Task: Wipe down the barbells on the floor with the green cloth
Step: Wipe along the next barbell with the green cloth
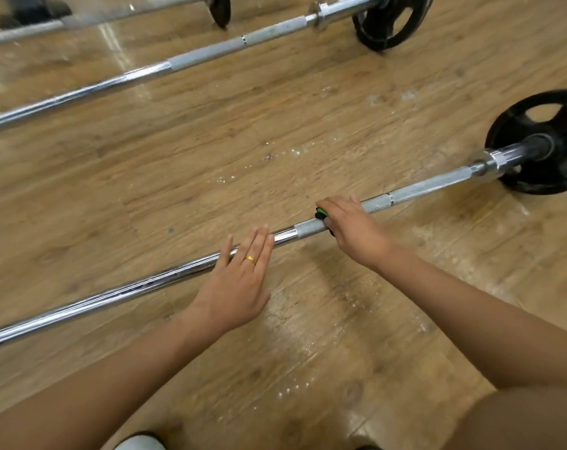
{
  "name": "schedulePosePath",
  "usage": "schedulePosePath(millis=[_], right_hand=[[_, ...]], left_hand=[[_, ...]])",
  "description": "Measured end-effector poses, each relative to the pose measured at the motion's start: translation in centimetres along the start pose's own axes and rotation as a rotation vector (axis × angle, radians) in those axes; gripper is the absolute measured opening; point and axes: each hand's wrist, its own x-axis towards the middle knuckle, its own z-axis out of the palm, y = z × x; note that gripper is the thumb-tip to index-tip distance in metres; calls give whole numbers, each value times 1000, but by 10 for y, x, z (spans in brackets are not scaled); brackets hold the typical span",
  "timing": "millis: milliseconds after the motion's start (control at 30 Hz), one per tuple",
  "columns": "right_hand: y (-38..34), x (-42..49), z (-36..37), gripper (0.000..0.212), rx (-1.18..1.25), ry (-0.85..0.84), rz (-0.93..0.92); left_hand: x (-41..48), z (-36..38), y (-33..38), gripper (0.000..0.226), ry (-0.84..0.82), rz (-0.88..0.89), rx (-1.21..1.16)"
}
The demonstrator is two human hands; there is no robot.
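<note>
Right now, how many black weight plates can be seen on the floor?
3: one at right on the nearest barbell, one at top right on the middle barbell, one at top on the farthest. Others may lie outside the view.

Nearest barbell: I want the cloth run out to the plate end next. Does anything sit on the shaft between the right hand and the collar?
Nothing visible does. From the right hand, shut on the cloth, the shaft runs bare to the collar. The left hand rests on the other side.
</note>
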Motion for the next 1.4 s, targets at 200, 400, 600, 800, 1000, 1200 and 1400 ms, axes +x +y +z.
schedulePosePath(millis=[200, 400, 600, 800, 1000, 1200, 1400], right_hand=[[13, -10, -3, 33, -36, 95, 37], [7, -11, -5, 42, 5, 71, 101], [8, -17, -5, 43, 61, 84, 120], [5, -20, 1, 48, 50, 129, 136], [11, -12, 7, 46, -4, 115, 143], [13, 3, -8, 44, -62, -42, 136], [5, 17, -23, 44, -150, -175, 150]], left_hand=[[-17, -25, -32, 100, -293, 62, 0], [-43, -97, -61, 98, -485, 126, 173], [-14, -145, -38, 94, -419, 294, 185], [54, -88, 49, 92, -249, 101, -90], [62, -30, 104, 104, -165, -182, -108], [70, -41, 98, 107, -183, -223, -191], [84, -62, 83, 102, -299, -210, -319]])
